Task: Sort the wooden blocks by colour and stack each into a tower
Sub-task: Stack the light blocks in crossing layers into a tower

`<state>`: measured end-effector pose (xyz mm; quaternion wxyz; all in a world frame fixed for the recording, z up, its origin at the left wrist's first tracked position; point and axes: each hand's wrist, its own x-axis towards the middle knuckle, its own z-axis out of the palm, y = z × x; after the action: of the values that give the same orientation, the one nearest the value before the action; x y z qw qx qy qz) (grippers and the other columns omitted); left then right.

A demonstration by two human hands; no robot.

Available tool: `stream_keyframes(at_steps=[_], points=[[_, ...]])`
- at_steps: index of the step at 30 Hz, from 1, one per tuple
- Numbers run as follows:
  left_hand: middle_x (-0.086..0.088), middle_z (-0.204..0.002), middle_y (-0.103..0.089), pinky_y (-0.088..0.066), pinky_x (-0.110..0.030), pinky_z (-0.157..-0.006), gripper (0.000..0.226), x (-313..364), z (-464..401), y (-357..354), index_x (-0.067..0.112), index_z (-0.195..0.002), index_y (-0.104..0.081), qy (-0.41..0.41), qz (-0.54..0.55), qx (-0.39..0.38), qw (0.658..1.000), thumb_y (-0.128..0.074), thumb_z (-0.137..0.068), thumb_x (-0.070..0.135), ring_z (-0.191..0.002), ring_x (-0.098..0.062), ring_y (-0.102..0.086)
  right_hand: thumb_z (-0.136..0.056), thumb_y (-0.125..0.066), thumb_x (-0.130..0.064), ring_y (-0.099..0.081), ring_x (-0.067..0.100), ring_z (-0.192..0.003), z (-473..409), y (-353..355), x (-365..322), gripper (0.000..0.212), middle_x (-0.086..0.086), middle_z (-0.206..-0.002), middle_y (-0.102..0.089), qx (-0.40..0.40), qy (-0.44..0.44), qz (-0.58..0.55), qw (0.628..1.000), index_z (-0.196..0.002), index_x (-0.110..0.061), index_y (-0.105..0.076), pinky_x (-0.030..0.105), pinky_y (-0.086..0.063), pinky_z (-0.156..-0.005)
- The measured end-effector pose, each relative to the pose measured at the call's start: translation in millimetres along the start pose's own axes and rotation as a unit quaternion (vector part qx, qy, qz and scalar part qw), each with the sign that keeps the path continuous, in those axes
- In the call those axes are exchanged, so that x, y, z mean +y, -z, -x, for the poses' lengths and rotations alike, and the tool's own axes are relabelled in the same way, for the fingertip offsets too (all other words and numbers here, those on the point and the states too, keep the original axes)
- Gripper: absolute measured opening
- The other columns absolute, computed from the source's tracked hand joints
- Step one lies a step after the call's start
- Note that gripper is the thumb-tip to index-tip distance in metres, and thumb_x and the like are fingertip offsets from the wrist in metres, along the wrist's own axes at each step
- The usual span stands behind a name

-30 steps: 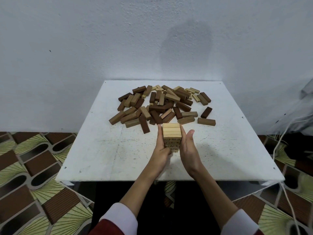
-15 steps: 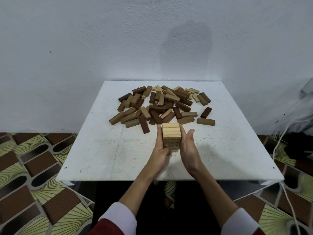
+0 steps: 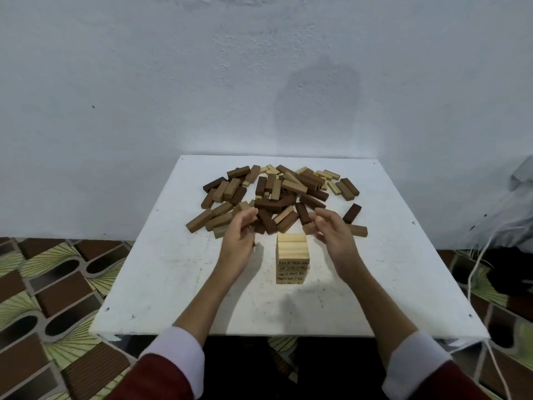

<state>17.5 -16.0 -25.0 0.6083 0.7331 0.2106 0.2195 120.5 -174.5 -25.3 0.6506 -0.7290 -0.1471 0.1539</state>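
While both forearms reach forward over the white surface (image 3: pixel 161 272), the left hand (image 3: pixel 238 241) and right hand (image 3: pixel 333 239) hang on either side of the pale tower (image 3: pixel 292 256), each apart from it. The left hand's grip is released, its fingers loosely curled with the tips over the near edge of the pile (image 3: pixel 277 194); whether they touch a block I cannot tell. The right hand's grip is also released, fingers relaxed and half bent, holding nothing, just above a brown block at the pile's near right. The tower stands upright at mid-surface, just in front of the pile, several layers of light blocks. Mixed brown and pale blocks lie scattered across the far half. Bare surface lies left, right and in front of the tower, up to the near edge. Patterned floor (image 3: pixel 43 298) surrounds the surface.
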Motion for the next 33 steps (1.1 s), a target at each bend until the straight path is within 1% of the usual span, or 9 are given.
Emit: stream_keyframes(at_steps=[5,8,11,14,17,21,27,30,33], points=[[0.000,-0.104,-0.062,-0.044,-0.009,-0.083,0.035,-4.9,-69.0,3.7,0.015,-0.103,-0.060,-0.015,-0.115,-0.012,0.993,-0.042,-0.089,-0.011,-0.104,-0.013,-0.058,-0.094,-0.048,-0.005,-0.058,0.015,-0.101,-66.0,-3.2,-13.6,0.022,0.000,-0.112,-0.063,-0.006,0.037,0.170,0.985,-0.107,-0.015,-0.064,0.030,-0.049,-0.093],[-0.002,-0.105,-0.061,-0.040,-0.013,-0.077,0.028,-14.5,-106.1,5.1,0.009,-0.103,-0.064,-0.029,-0.228,-0.035,0.973,-0.043,-0.091,-0.004,-0.098,-0.012,-0.055,-0.095,-0.044,-0.005,-0.059,0.019,-0.094,-100.0,-13.0,-20.4,0.026,0.000,-0.111,-0.064,-0.076,0.066,0.275,0.956,-0.101,-0.016,-0.068,0.021,-0.046,-0.076],[-0.010,-0.113,-0.062,-0.036,-0.019,-0.089,0.030,-22.6,-136.8,3.4,0.005,-0.108,-0.065,-0.060,-0.296,-0.064,0.951,-0.043,-0.090,-0.005,-0.108,-0.020,-0.053,-0.094,-0.043,0.000,-0.055,0.013,-0.099,-128.4,-23.2,-21.9,0.029,0.003,-0.113,-0.062,-0.181,0.092,0.368,0.907,-0.106,-0.010,-0.068,0.012,-0.037,-0.068],[-0.012,-0.122,-0.060,-0.030,-0.015,-0.091,0.036,-25.4,-159.4,-2.9,0.002,-0.115,-0.064,-0.074,-0.353,-0.125,0.925,-0.043,-0.088,-0.007,-0.117,-0.023,-0.050,-0.091,-0.045,0.002,-0.050,0.020,-0.113,-150.8,-34.3,-19.2,0.030,0.005,-0.113,-0.062,-0.233,0.140,0.421,0.865,-0.108,-0.007,-0.067,0.018,-0.034,-0.088],[-0.010,-0.135,-0.051,-0.025,-0.018,-0.101,0.036,-29.0,-174.5,-6.5,0.001,-0.125,-0.058,-0.090,-0.386,-0.143,0.907,-0.044,-0.091,-0.003,-0.127,-0.024,-0.043,-0.095,-0.049,-0.022,-0.043,0.021,-0.117,-168.0,-45.9,-20.8,0.028,0.004,-0.115,-0.057,-0.223,0.176,0.530,0.799,-0.118,-0.018,-0.064,0.036,-0.038,-0.093],[-0.013,-0.141,-0.044,-0.034,-0.035,-0.102,0.034,-36.0,-190.4,-6.2,-0.001,-0.125,-0.056,-0.080,-0.442,-0.132,0.883,-0.045,-0.096,0.012,-0.123,-0.030,-0.044,-0.095,-0.047,-0.040,-0.039,0.024,-0.123,-178.3,-58.3,-25.3,0.034,0.006,-0.123,-0.050,-0.161,0.216,0.664,0.697,-0.113,-0.016,-0.061,0.037,-0.035,-0.093],[-0.013,-0.111,-0.049,-0.044,-0.042,-0.083,0.054,-40.6,-195.3,-8.4,0.009,-0.136,-0.041,-0.119,-0.428,-0.073,0.893,-0.059,-0.086,0.016,-0.095,-0.028,-0.051,-0.091,-0.051,-0.021,-0.041,0.025,-0.118,-186.0,-74.8,-27.2,0.023,0.006,-0.120,-0.049,-0.230,0.292,0.633,0.679,-0.110,-0.014,-0.063,0.034,-0.033,-0.077],[-0.015,-0.099,-0.060,-0.044,-0.040,-0.069,0.022,-38.6,-197.1,-12.2,0.004,-0.105,-0.058,-0.086,-0.423,-0.099,0.897,-0.058,-0.083,0.008,-0.089,-0.033,-0.057,-0.094,-0.047,-0.018,-0.038,0.022,-0.121,-184.0,-79.7,-28.8,0.031,0.004,-0.127,-0.042,-0.253,0.290,0.678,0.626,-0.124,-0.020,-0.057,0.031,-0.026,-0.072],[-0.019,-0.102,-0.062,-0.037,-0.032,-0.066,0.022,-36.7,-199.1,-16.1,0.001,-0.103,-0.059,-0.064,-0.423,-0.093,0.899,-0.054,-0.081,0.000,-0.092,-0.034,-0.056,-0.093,-0.048,-0.013,-0.038,0.025,-0.122,-184.8,-85.3,-27.8,0.038,0.007,-0.132,-0.037,-0.240,0.302,0.714,0.585,-0.130,-0.017,-0.049,0.033,-0.032,-0.077]])
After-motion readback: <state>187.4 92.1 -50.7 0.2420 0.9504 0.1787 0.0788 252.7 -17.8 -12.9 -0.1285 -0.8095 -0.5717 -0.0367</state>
